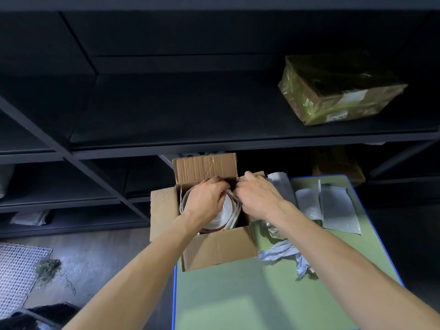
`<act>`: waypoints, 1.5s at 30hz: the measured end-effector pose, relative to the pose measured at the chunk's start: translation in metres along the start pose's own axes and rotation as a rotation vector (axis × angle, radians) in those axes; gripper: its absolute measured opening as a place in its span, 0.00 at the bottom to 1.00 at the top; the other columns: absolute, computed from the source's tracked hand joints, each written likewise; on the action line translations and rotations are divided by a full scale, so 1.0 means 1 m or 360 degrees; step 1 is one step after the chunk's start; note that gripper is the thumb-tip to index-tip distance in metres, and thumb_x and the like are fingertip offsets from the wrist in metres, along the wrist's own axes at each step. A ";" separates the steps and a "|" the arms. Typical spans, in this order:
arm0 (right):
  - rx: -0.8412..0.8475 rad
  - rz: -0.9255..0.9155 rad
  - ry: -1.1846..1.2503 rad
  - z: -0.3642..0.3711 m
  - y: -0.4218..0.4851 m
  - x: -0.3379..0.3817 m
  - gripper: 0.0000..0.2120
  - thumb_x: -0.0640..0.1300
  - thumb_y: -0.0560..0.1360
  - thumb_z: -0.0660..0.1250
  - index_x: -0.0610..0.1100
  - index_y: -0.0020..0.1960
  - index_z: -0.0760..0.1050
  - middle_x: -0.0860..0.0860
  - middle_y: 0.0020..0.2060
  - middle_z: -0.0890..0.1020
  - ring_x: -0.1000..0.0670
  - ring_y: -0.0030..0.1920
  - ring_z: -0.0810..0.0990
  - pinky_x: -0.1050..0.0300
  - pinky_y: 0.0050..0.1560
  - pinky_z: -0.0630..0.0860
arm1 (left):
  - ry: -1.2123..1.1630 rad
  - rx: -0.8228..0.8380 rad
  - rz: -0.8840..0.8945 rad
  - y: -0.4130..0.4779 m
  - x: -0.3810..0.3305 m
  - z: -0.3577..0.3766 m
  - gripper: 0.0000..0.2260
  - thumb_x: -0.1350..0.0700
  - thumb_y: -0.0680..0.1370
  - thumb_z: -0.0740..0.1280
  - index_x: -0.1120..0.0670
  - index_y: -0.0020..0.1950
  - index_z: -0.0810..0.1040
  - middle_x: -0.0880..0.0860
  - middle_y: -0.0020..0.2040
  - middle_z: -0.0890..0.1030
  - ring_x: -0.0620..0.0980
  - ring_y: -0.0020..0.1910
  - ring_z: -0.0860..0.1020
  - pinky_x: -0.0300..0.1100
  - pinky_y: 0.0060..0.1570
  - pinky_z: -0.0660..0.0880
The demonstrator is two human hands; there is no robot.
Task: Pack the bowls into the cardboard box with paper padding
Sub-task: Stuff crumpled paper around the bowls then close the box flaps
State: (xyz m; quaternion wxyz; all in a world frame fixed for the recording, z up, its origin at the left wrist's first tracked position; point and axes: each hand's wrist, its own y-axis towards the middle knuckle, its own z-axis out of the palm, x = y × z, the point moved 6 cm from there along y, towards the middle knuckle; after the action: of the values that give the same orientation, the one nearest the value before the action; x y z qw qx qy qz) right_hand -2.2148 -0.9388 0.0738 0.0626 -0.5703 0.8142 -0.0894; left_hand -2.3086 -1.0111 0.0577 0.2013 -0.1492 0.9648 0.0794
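An open cardboard box (214, 248) stands at the far left corner of a green table (238, 294), its flaps spread outward. Inside it white bowls (225, 215) stand on edge, with paper padding (183, 198) around them. My left hand (204, 198) reaches into the box from above, fingers curled over the top rim of the bowls. My right hand (259, 194) is at the box's right side, its fingertips pinching the paper at the bowls' upper edge. The fingertips of both hands nearly meet.
Grey paper sheets (333, 210) lie on the table to the right of the box, and a crumpled piece (285, 256) lies nearer me. Dark metal shelving (214, 146) rises behind the table, with a taped parcel (338, 89) on one shelf. A woven mat (16, 275) covers the floor at left.
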 end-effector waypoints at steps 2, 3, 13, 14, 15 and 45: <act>0.0055 -0.0019 -0.0029 -0.004 0.005 0.002 0.12 0.36 0.74 0.60 0.45 0.50 0.80 0.53 0.49 0.81 0.47 0.56 0.68 0.53 0.48 0.61 | -0.0012 0.0006 -0.0017 0.000 -0.001 0.000 0.11 0.58 0.78 0.63 0.51 0.57 0.82 0.51 0.56 0.82 0.56 0.55 0.78 0.47 0.50 0.74; 0.0048 -0.0022 -0.0033 -0.007 0.005 0.003 0.12 0.36 0.74 0.60 0.45 0.49 0.80 0.52 0.48 0.81 0.47 0.55 0.69 0.53 0.48 0.62 | -0.0014 0.0002 -0.0019 -0.001 -0.001 0.000 0.11 0.58 0.78 0.63 0.51 0.57 0.82 0.51 0.56 0.82 0.55 0.54 0.79 0.47 0.50 0.74; -0.0555 0.0052 0.0428 -0.014 -0.079 -0.059 0.17 0.31 0.71 0.65 0.46 0.54 0.82 0.55 0.52 0.82 0.46 0.51 0.75 0.49 0.49 0.77 | -0.0305 -0.0335 -0.0058 -0.030 -0.016 -0.020 0.10 0.62 0.79 0.64 0.53 0.53 0.83 0.48 0.52 0.81 0.46 0.50 0.78 0.41 0.53 0.76; -0.0559 0.0102 0.0426 -0.009 -0.087 -0.068 0.18 0.30 0.70 0.67 0.45 0.54 0.83 0.54 0.52 0.83 0.45 0.51 0.76 0.49 0.49 0.78 | -0.0360 -0.0353 -0.0061 -0.035 -0.021 -0.020 0.09 0.62 0.79 0.65 0.52 0.52 0.83 0.47 0.51 0.81 0.44 0.49 0.78 0.40 0.52 0.75; -0.0548 0.0158 0.0426 -0.003 -0.094 -0.076 0.17 0.29 0.70 0.68 0.44 0.55 0.83 0.53 0.52 0.83 0.44 0.51 0.77 0.48 0.48 0.78 | -0.0422 -0.0348 -0.0073 -0.040 -0.027 -0.018 0.08 0.61 0.79 0.65 0.52 0.51 0.83 0.46 0.50 0.80 0.43 0.49 0.77 0.40 0.50 0.75; -0.0212 0.0504 0.0734 0.081 -0.124 -0.130 0.12 0.38 0.78 0.61 0.45 0.57 0.80 0.48 0.49 0.82 0.45 0.51 0.80 0.55 0.44 0.71 | 0.0466 0.0537 -0.0322 -0.022 -0.144 0.134 0.19 0.51 0.82 0.52 0.59 0.69 0.63 0.60 0.70 0.65 0.55 0.61 0.75 0.44 0.42 0.75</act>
State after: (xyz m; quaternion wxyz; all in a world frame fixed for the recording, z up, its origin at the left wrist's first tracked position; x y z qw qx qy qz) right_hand -2.0399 -0.8641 0.0220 -0.1487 -0.4034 0.8899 -0.1522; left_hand -2.1271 -0.9663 -0.0068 0.0884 -0.2193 0.9634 -0.1259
